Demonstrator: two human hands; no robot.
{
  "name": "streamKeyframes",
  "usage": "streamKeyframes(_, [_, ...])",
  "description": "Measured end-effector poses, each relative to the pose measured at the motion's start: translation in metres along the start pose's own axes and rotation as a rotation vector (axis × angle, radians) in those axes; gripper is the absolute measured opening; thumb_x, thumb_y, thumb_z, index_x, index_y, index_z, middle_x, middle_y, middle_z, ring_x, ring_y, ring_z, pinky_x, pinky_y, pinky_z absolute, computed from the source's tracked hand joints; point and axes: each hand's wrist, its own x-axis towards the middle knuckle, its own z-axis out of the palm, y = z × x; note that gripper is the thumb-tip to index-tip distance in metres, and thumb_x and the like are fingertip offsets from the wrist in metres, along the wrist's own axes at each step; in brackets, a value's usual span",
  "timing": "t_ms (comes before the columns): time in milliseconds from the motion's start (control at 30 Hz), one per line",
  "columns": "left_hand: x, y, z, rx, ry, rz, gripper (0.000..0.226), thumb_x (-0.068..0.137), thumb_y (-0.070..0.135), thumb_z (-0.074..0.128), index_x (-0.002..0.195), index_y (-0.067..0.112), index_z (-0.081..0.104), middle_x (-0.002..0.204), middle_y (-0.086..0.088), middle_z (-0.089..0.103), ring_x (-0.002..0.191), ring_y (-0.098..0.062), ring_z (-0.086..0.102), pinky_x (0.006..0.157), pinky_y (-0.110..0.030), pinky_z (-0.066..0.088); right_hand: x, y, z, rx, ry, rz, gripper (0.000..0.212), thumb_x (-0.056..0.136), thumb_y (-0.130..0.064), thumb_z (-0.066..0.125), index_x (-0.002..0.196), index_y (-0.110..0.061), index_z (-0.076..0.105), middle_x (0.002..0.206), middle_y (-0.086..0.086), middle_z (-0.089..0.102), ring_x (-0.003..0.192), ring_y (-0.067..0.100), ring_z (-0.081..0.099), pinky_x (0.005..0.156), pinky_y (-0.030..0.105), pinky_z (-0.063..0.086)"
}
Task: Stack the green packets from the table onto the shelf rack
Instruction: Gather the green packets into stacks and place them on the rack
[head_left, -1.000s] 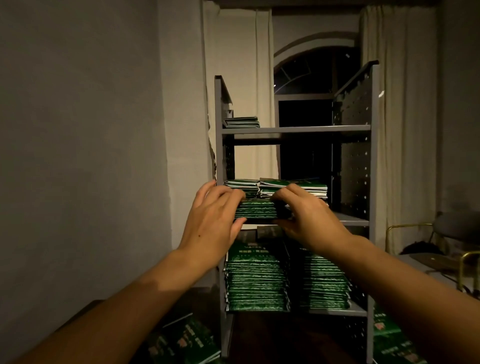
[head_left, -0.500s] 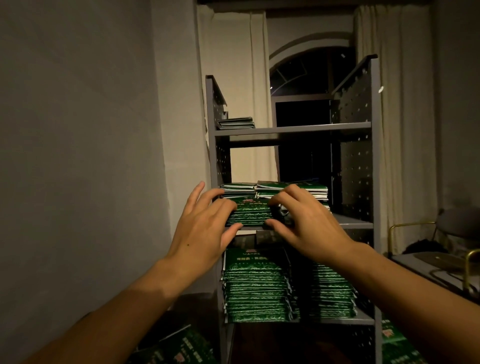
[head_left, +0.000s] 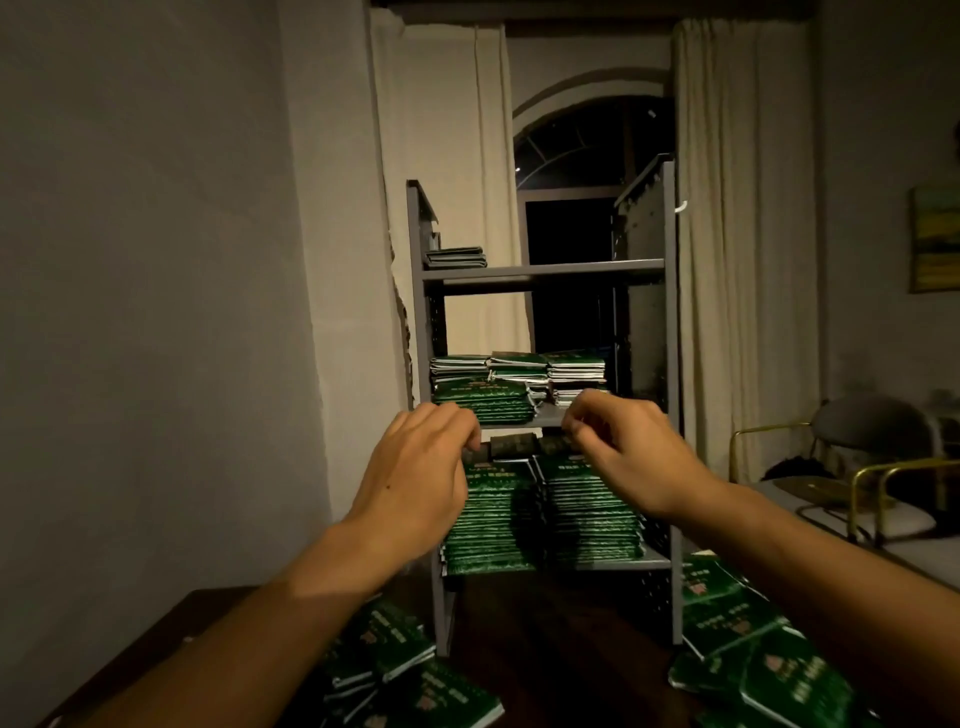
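Hands first: both are raised in front of the grey shelf rack (head_left: 540, 271), which stands on a dark table (head_left: 509, 623). The left hand (head_left: 415, 467) hangs with its fingers curled loosely downward, tips close to the front edge of the middle shelf; nothing shows in it. The right hand (head_left: 623, 452) mirrors it, fingers bent and drawn together near the same edge, thumb tucked under. Whether those fingertips pinch anything, I cannot tell; the light is dim and the knuckles hide the tips.

Middle shelf: a short stack of green packets (head_left: 483, 400) sits at the front left, just behind the left hand. Behind it, 3 more low piles (head_left: 519, 366) run side by side across the shelf.

Lower shelf: 2 tall stacks (head_left: 493, 519) fill it side by side, partly covered by the wrists.

Top shelf: a thin pile of dark packets (head_left: 456, 257) at the left end.

Table: loose packets (head_left: 395, 660) are scattered by the left forearm, and another heap (head_left: 737, 629) spreads out at the right of the rack foot.

Room: pale curtains (head_left: 727, 260) frame an arched dark window (head_left: 587, 156) behind the rack. A chair with brass-coloured arms (head_left: 857, 441) stands at the right, and a framed picture (head_left: 935, 239) hangs on the far right wall.
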Motion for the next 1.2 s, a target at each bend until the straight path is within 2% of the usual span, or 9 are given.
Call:
streamKeyframes(100, [-0.011, 0.019, -0.008, -0.058, -0.062, -0.004, 0.027, 0.082, -0.003, 0.044, 0.088, 0.02, 0.057, 0.084, 0.005, 0.056, 0.078, -0.016, 0.047, 0.072, -0.032, 0.036, -0.017, -0.012, -0.012, -0.003, -0.025, 0.021, 0.012, 0.101, -0.024, 0.052, 0.095, -0.025, 0.063, 0.079, -0.007, 0.062, 0.07, 0.01, 0.057, 0.061, 0.034, 0.048])
streamKeyframes(267, [-0.032, 0.065, -0.022, -0.171, -0.183, -0.065, 0.027, 0.089, -0.004, 0.046, 0.095, 0.015, 0.063, 0.096, 0.002, 0.063, 0.09, -0.021, 0.056, 0.08, -0.04, 0.048, -0.064, -0.035, -0.037, -0.005, -0.085, 0.059, 0.014, 0.102, -0.027, 0.05, 0.096, -0.025, 0.062, 0.077, -0.008, 0.06, 0.07, 0.009, 0.057, 0.06, 0.027, 0.042])
streamKeyframes(500, [-0.056, 0.126, -0.001, -0.304, -0.333, -0.106, 0.025, 0.09, 0.003, 0.046, 0.095, 0.022, 0.061, 0.099, 0.006, 0.059, 0.094, -0.019, 0.056, 0.082, -0.04, 0.05, -0.132, -0.032, -0.059, -0.039, -0.203, 0.181, 0.017, 0.101, -0.024, 0.05, 0.099, -0.021, 0.066, 0.085, -0.006, 0.066, 0.079, 0.011, 0.063, 0.067, 0.032, 0.051])
streamKeyframes(600, [-0.07, 0.15, 0.014, -0.312, -0.365, -0.103, 0.019, 0.093, 0.01, 0.048, 0.098, 0.024, 0.06, 0.1, 0.006, 0.057, 0.092, -0.019, 0.054, 0.079, -0.037, 0.048, -0.157, -0.02, -0.068, -0.091, -0.259, 0.247, 0.016, 0.1, -0.021, 0.052, 0.103, -0.02, 0.068, 0.089, -0.004, 0.067, 0.082, 0.012, 0.063, 0.067, 0.028, 0.048])
streamKeyframes(700, [-0.085, 0.172, 0.034, -0.358, -0.404, -0.098, 0.013, 0.097, 0.016, 0.049, 0.1, 0.025, 0.058, 0.098, 0.01, 0.051, 0.088, -0.015, 0.051, 0.072, -0.032, 0.04, -0.184, 0.004, -0.074, -0.156, -0.332, 0.316, 0.013, 0.098, -0.02, 0.055, 0.103, -0.027, 0.066, 0.1, -0.002, 0.066, 0.093, 0.012, 0.062, 0.077, 0.028, 0.051])
streamKeyframes(833, [-0.101, 0.19, 0.061, -0.404, -0.445, -0.088, 0.01, 0.099, 0.024, 0.053, 0.107, 0.024, 0.059, 0.104, 0.009, 0.051, 0.098, -0.014, 0.05, 0.084, -0.032, 0.043, -0.212, 0.036, -0.076, -0.25, -0.401, 0.369, 0.019, 0.095, -0.022, 0.062, 0.114, -0.024, 0.067, 0.115, -0.002, 0.057, 0.107, 0.015, 0.058, 0.09, 0.028, 0.049])
streamKeyframes(900, [-0.11, 0.2, 0.078, -0.416, -0.484, -0.094, 0.016, 0.1, 0.031, 0.054, 0.114, 0.025, 0.059, 0.112, 0.009, 0.052, 0.107, -0.013, 0.049, 0.092, -0.031, 0.043, -0.228, 0.054, -0.078, -0.297, -0.453, 0.417, 0.029, 0.095, -0.024, 0.064, 0.124, -0.023, 0.063, 0.121, -0.003, 0.047, 0.113, 0.015, 0.05, 0.097, 0.027, 0.044])
streamKeyframes(1000, [-0.12, 0.211, 0.099, -0.434, -0.604, -0.081, 0.034, 0.099, 0.044, 0.055, 0.128, 0.027, 0.055, 0.129, 0.011, 0.049, 0.123, -0.011, 0.043, 0.105, -0.035, 0.041, -0.249, 0.08, -0.077, -0.329, -0.553, 0.531, 0.05, 0.092, -0.033, 0.069, 0.138, -0.026, 0.052, 0.138, 0.004, 0.041, 0.129, 0.025, 0.043, 0.109, 0.038, 0.042])
streamKeyframes(1200, [-0.128, 0.225, 0.135, -0.433, -0.802, -0.049, 0.077, 0.092, 0.06, 0.059, 0.155, 0.03, 0.026, 0.158, 0.014, 0.021, 0.146, -0.01, 0.021, 0.121, -0.037, 0.026, -0.281, 0.119, -0.066, -0.394, -0.635, 0.652, 0.088, 0.083, -0.068, 0.062, 0.155, -0.039, 0.021, 0.165, 0.002, 0.011, 0.151, 0.032, 0.013, 0.122, 0.052, 0.021])
